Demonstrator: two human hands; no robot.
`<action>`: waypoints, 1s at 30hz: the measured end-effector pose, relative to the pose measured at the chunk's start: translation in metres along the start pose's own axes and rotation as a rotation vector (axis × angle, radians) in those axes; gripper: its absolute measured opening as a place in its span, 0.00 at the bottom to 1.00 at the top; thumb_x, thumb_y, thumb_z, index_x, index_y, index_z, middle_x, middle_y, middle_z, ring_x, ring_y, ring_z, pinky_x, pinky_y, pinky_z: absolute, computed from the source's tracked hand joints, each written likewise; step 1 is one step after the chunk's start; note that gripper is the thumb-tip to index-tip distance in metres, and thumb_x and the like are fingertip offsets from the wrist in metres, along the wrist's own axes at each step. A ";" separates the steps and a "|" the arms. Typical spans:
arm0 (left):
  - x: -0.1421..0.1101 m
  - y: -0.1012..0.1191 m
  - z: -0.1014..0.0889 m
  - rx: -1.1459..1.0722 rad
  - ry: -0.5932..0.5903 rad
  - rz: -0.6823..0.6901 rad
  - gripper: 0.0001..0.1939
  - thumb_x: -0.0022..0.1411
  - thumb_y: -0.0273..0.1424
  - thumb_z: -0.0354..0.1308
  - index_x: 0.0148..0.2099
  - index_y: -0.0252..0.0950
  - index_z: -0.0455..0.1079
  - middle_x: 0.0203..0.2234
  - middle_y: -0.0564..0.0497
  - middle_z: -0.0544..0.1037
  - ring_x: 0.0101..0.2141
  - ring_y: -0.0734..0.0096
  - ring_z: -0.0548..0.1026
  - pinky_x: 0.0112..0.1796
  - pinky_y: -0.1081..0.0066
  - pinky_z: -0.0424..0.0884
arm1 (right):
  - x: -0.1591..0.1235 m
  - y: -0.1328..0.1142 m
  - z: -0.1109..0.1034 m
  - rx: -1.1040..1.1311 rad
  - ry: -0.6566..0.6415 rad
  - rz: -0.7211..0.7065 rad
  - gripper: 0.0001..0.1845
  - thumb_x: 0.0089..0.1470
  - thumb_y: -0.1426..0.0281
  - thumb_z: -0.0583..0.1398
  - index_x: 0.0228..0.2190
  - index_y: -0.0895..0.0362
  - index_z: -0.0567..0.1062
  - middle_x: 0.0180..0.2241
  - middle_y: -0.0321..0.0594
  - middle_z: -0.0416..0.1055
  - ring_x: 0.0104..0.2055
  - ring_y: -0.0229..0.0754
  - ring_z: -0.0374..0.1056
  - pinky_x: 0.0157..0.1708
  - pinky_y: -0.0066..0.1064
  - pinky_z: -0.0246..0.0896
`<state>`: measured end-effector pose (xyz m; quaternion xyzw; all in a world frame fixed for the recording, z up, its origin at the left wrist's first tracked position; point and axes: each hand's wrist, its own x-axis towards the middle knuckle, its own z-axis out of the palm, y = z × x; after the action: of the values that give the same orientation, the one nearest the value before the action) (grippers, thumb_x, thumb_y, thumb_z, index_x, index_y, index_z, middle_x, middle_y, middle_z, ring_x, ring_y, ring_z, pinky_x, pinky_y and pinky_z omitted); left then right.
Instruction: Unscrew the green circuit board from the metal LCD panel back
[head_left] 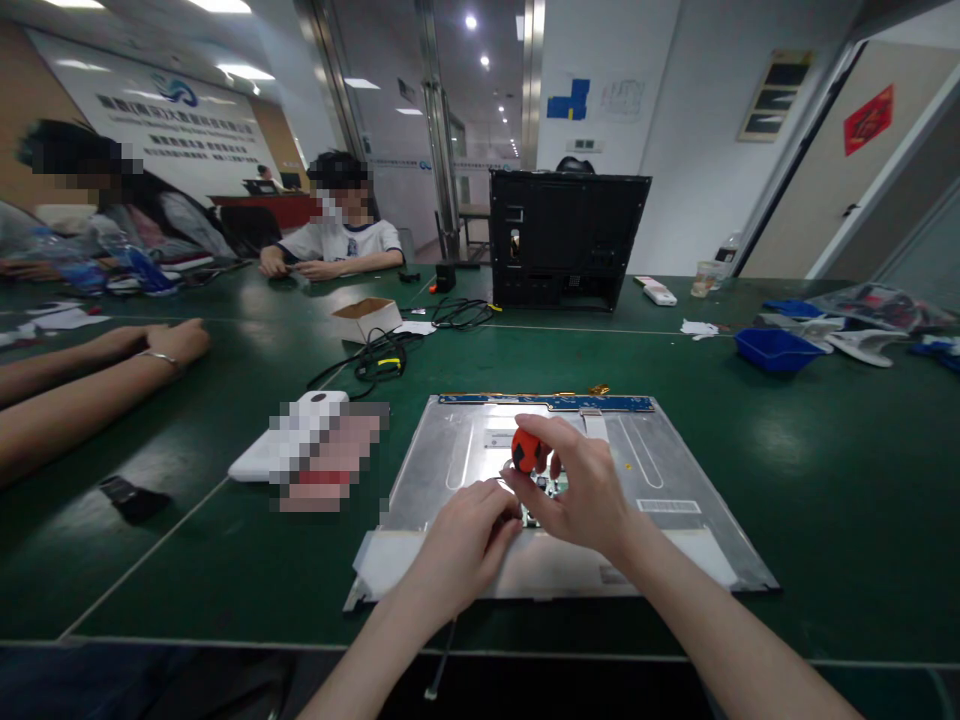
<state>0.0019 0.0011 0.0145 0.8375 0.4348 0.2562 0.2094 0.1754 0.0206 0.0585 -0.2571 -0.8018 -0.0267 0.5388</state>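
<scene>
The head view took in a lit room, with a white wall (pixel 645 150) and glass doors (pixel 480 110) beyond a broad green table (pixel 750 420). A co-worker (pixel 352 240) sat at the far side, and another person's hands (pixel 180 342) rested on the tabletop at the left. A black monitor housing (pixel 570 240) stood upright, well past the work.

Flat on the table, directly before the person, lay a metal-backed panel (pixel 637 460), its long axis running side to side, with a blue strip (pixel 517 402) along its far edge. A white device (pixel 292 445) lay to its left; a blue tray (pixel 776 350) sat well apart to the right.

Both hands were over the panel's middle. The right hand (pixel 589 480) arched in, and the left hand (pixel 469 525) lay lower with curled fingers; whether it gripped anything could not be told. Between and beneath them showed part of a small green circuit board (pixel 555 485).

Smallest was a round orange-and-black handle (pixel 526 452), pinched between the right thumb and fingers. It stood above the board, just beyond the left fingertips. Its shaft, if any, was too hidden to show which way it pointed.
</scene>
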 end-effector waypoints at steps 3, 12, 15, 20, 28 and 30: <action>0.000 0.001 0.000 -0.011 -0.008 -0.003 0.06 0.62 0.25 0.51 0.38 0.37 0.69 0.37 0.46 0.77 0.40 0.59 0.74 0.41 0.62 0.68 | 0.000 -0.001 -0.001 0.028 -0.014 -0.002 0.23 0.60 0.70 0.57 0.56 0.56 0.61 0.34 0.39 0.75 0.28 0.37 0.70 0.24 0.28 0.65; -0.001 -0.001 -0.001 -0.043 -0.030 0.002 0.05 0.62 0.26 0.50 0.39 0.37 0.67 0.38 0.47 0.75 0.41 0.59 0.73 0.43 0.62 0.68 | -0.002 0.001 0.002 0.045 -0.002 0.031 0.24 0.60 0.72 0.58 0.56 0.55 0.60 0.34 0.37 0.75 0.26 0.36 0.70 0.26 0.27 0.68; -0.001 0.000 0.000 -0.038 -0.030 -0.014 0.04 0.62 0.26 0.50 0.38 0.37 0.67 0.37 0.46 0.75 0.41 0.59 0.73 0.43 0.61 0.67 | -0.001 0.001 0.002 0.050 -0.006 0.038 0.24 0.60 0.71 0.57 0.57 0.54 0.59 0.34 0.37 0.75 0.26 0.36 0.69 0.25 0.27 0.67; -0.001 0.001 -0.001 -0.037 -0.029 -0.023 0.04 0.62 0.27 0.50 0.37 0.38 0.66 0.36 0.47 0.74 0.40 0.60 0.72 0.42 0.63 0.67 | -0.002 0.001 0.001 0.042 -0.009 0.042 0.24 0.61 0.70 0.57 0.57 0.53 0.59 0.33 0.37 0.75 0.26 0.36 0.69 0.25 0.28 0.67; -0.002 0.004 -0.003 -0.036 -0.020 -0.016 0.04 0.63 0.27 0.50 0.38 0.38 0.65 0.37 0.48 0.74 0.40 0.60 0.72 0.41 0.64 0.66 | -0.002 0.001 0.000 0.023 0.009 0.012 0.23 0.61 0.70 0.57 0.56 0.54 0.60 0.34 0.38 0.76 0.25 0.36 0.69 0.25 0.27 0.67; -0.002 0.004 -0.002 -0.034 -0.020 -0.013 0.04 0.63 0.27 0.50 0.38 0.38 0.65 0.36 0.47 0.75 0.40 0.60 0.72 0.41 0.64 0.65 | -0.002 0.001 0.000 0.010 0.034 0.000 0.23 0.61 0.69 0.58 0.56 0.54 0.60 0.34 0.38 0.76 0.25 0.36 0.69 0.24 0.27 0.66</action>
<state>0.0018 -0.0025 0.0178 0.8335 0.4338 0.2538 0.2294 0.1760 0.0205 0.0570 -0.2539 -0.7928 -0.0269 0.5535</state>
